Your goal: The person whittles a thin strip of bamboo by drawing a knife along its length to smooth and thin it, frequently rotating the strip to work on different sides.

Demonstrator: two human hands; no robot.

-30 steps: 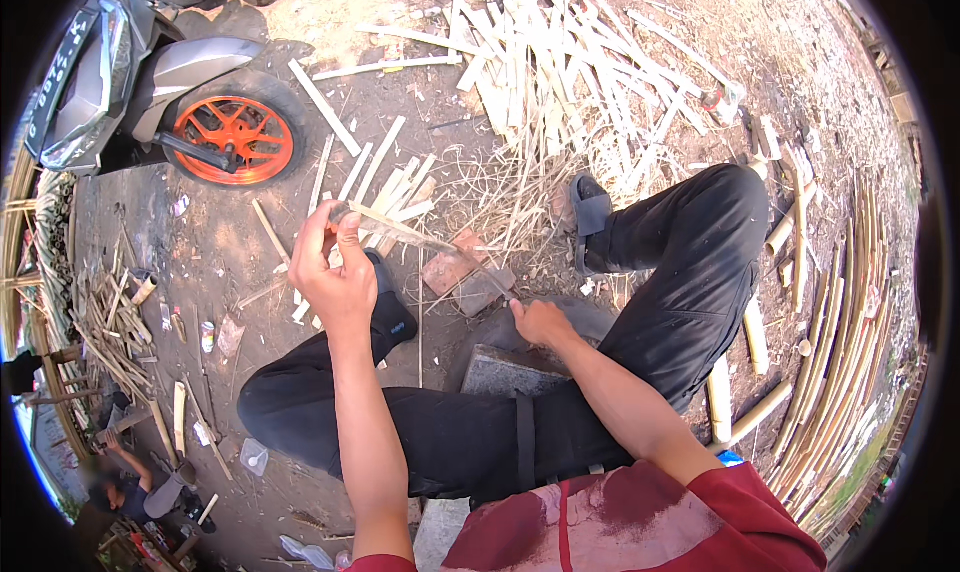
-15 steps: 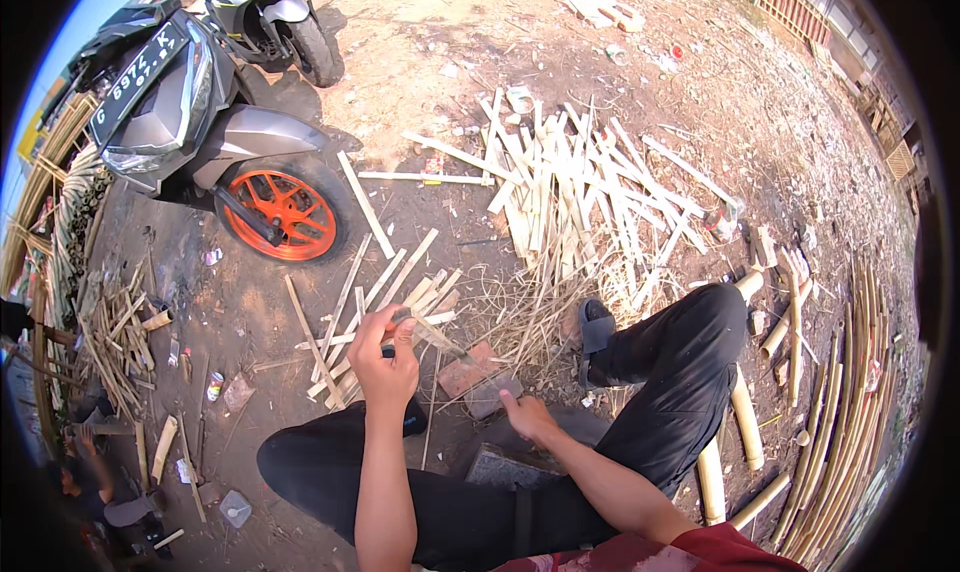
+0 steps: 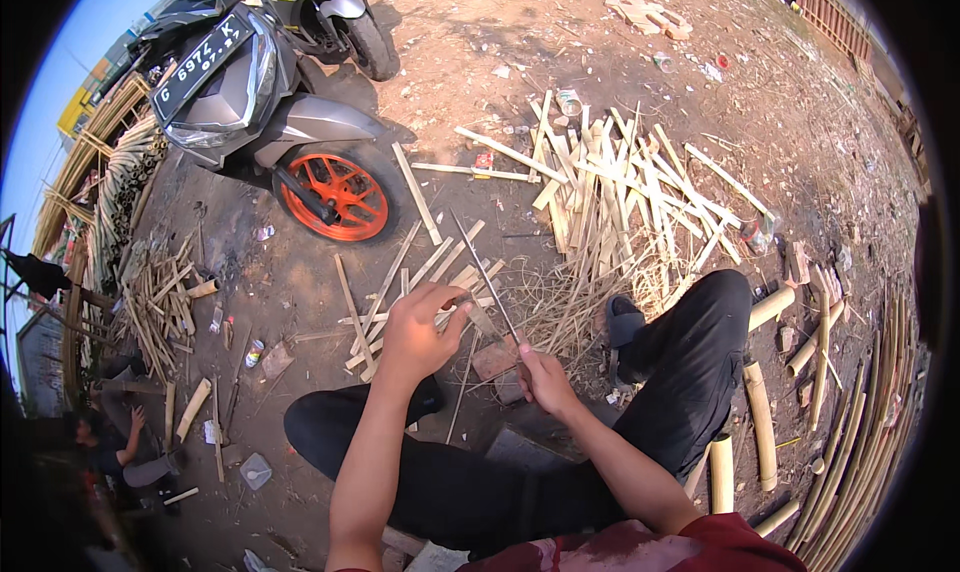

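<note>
My left hand (image 3: 425,334) is raised over my left leg, its fingers closed on the end of a short, flat bamboo strip (image 3: 481,320). The strip slants toward my right hand (image 3: 546,380), which is wrapped around the lower end of a long, thin knife (image 3: 484,275). Its narrow dark blade points up and to the left, passing close beside the strip; whether they touch I cannot tell. The knife's handle is mostly hidden in my fingers. Just beyond my hands, several loose bamboo strips (image 3: 385,290) lie on the dirt.
A larger pile of split bamboo (image 3: 655,187) and shavings (image 3: 560,317) spreads ahead. At the upper left stands a motorbike (image 3: 310,122) with an orange wheel. Cut bamboo pieces (image 3: 760,427) and long poles (image 3: 860,452) lie right. Another person (image 3: 125,437) sits at far left.
The knife has swung upright, its blade now pointing away from me above the strip. My left hand has tilted over to the right. The whole view has shifted a little.
</note>
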